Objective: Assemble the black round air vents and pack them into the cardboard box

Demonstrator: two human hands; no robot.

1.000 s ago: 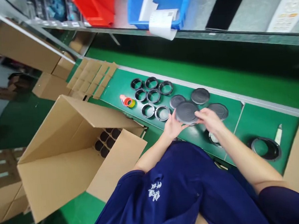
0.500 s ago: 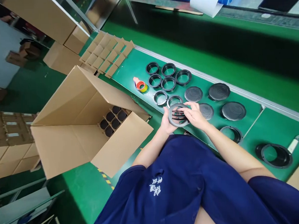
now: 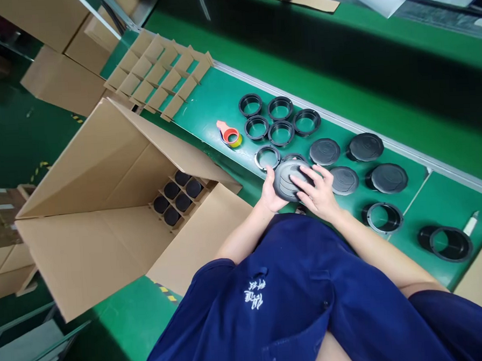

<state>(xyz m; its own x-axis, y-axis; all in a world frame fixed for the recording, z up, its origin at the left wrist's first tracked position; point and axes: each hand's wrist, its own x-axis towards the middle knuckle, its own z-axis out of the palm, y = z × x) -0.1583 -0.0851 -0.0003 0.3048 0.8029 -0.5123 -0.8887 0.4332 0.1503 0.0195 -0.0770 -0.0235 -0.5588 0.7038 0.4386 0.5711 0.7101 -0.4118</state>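
Both my hands hold one round black slatted vent cover [image 3: 286, 179] just above the green bench's near edge. My left hand [image 3: 270, 192] grips its left rim. My right hand [image 3: 317, 191] lies across its right side with fingers curled over it. Right behind the cover, several black rings [image 3: 281, 132] lie in a cluster. To the right lie several flat black round discs [image 3: 388, 177], with two more rings [image 3: 383, 217] nearer me. An open cardboard box [image 3: 105, 209] at my left holds dark round parts [image 3: 177, 197] in a divider grid.
An orange tape dispenser [image 3: 229, 133] lies left of the rings. A cardboard divider grid [image 3: 158, 77] lies at the bench's far left end. A white tube [image 3: 469, 224] rests at far right beside a black ring [image 3: 446, 243]. More cartons [image 3: 53, 77] stand on the floor.
A second ago my hands held a flat disc over the other discs. Now they hold a slatted cover further left, near the rings, and my head has turned down and left.
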